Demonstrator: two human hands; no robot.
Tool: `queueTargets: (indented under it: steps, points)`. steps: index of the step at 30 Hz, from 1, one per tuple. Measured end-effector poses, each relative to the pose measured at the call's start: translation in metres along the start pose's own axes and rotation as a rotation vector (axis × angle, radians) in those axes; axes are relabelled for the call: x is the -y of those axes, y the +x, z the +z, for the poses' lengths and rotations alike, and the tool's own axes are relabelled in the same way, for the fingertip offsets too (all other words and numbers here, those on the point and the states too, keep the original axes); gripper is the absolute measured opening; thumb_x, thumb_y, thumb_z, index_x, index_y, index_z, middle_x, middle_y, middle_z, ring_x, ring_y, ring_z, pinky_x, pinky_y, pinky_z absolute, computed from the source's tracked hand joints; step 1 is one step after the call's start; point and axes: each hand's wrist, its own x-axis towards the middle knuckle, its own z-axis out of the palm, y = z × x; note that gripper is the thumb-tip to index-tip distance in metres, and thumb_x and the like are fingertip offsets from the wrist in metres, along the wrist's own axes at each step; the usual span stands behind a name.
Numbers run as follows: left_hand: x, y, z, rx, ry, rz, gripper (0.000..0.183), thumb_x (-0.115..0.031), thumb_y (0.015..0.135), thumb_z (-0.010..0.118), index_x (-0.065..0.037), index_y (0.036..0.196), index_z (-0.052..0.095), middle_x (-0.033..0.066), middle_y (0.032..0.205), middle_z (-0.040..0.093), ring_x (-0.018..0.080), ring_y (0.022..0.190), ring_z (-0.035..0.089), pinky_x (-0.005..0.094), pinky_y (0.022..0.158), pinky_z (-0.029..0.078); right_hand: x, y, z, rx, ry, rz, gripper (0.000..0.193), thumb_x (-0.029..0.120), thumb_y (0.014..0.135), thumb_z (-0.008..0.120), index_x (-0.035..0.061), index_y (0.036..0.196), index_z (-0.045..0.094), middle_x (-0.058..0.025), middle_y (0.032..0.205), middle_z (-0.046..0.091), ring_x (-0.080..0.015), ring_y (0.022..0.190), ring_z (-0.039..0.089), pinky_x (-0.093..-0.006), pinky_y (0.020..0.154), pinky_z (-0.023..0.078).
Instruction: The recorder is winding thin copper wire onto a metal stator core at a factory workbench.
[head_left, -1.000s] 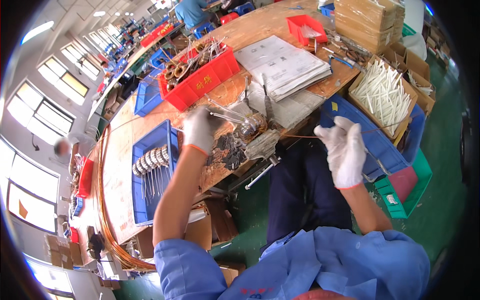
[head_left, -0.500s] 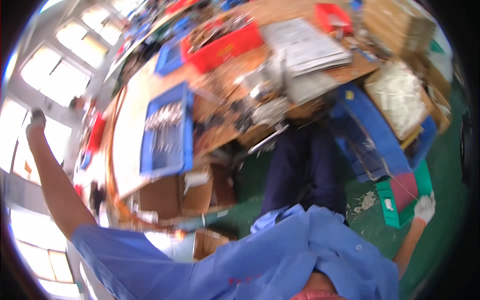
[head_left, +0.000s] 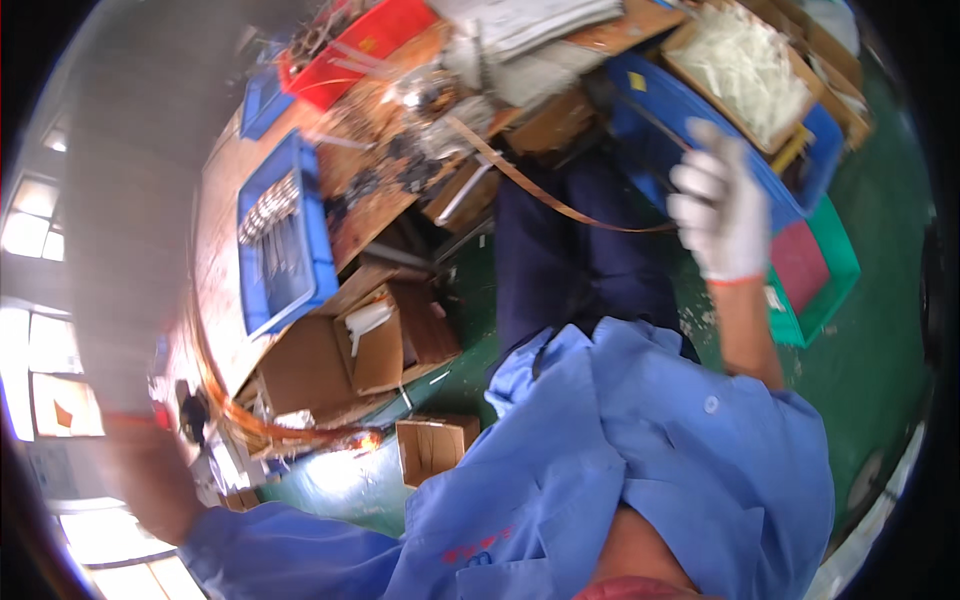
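Note:
My right hand (head_left: 722, 205), in a white glove with an orange cuff, is raised in front of the blue bin (head_left: 650, 110) at the right. Its fingers are curled, closed on the end of a thin copper-coloured strip (head_left: 570, 208). The strip bows across my legs to the workbench's front edge. My left hand (head_left: 150, 220) is very close at the left, a large grey smear; its fingers cannot be made out. Beyond it, a bundle of copper-coloured strips (head_left: 215, 385) hangs over the bench's left end, its tips above the floor.
On the workbench (head_left: 215, 240) stand a blue tray (head_left: 325, 255) of metal parts, a red bin (head_left: 375, 40) and stacked papers (head_left: 540, 18). Cardboard boxes (head_left: 310, 365) sit below. A box of pale strips (head_left: 745, 75) rests on the blue bin, beside a green crate (head_left: 840, 265).
My right hand has risen from the green crate to in front of the blue bin, with the strip. My left hand has come from far left to close by. The view has shifted.

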Motion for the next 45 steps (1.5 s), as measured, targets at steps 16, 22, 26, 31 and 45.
queueTargets:
  steps: [16,22,26,31,45]
  points:
    - [-0.105,-0.332,0.309,1.342,-0.303,-0.304,0.034,-0.035,0.102,0.057,-0.010,0.123,0.065,0.0242,0.110,0.071,0.0475,0.089,0.069,0.0572,0.082,0.056,-0.044,0.046,-0.047,-0.329,-0.011,-0.230,0.043,0.043,0.113,0.044,0.0043,0.111,0.064,0.0049,0.065,0.042,-0.0060,0.048,0.035,-0.0237,0.041,0.029]
    - [-0.143,-0.101,0.320,0.397,-0.892,-0.135,0.034,0.002,0.090,0.070,0.003,0.123,0.065,0.0199,0.105,0.071,0.0366,0.084,0.071,0.0418,0.074,0.058,-0.069,0.004,-0.019,-0.250,-0.105,-0.105,0.045,0.043,0.111,0.051,0.0007,0.106,0.065,0.0055,0.061,0.037,-0.0048,0.046,0.034,-0.0233,0.041,0.028]
    - [-0.185,0.049,0.347,0.276,-1.255,-0.262,0.065,-0.018,0.096,0.075,0.009,0.147,0.046,0.0206,0.124,0.067,0.0249,0.106,0.070,0.0363,0.093,0.057,-0.081,-0.018,-0.013,-0.210,-0.165,0.049,0.043,0.042,0.112,0.047,0.0035,0.106,0.066,0.0051,0.061,0.038,-0.0055,0.046,0.031,-0.0254,0.042,0.023]
    - [-0.187,0.117,0.371,0.459,-2.393,-0.563,0.031,-0.024,0.109,0.057,0.004,0.123,0.061,0.0077,0.086,0.066,0.0180,0.067,0.060,0.0331,0.066,0.055,-0.082,-0.020,-0.005,-0.043,-0.154,0.069,0.048,0.040,0.113,0.046,-0.0052,0.111,0.064,0.0025,0.061,0.042,-0.0070,0.045,0.035,-0.0265,0.043,0.029]
    - [-0.130,0.155,0.348,0.002,-2.460,-0.526,0.029,-0.024,0.111,0.053,-0.001,0.128,0.056,0.0005,0.088,0.058,0.0050,0.056,0.041,0.0217,0.047,0.039,-0.108,-0.038,-0.023,0.018,-0.306,0.104,0.053,0.040,0.114,0.042,-0.0077,0.122,0.063,0.0046,0.061,0.038,-0.0058,0.047,0.029,-0.0257,0.045,0.026]
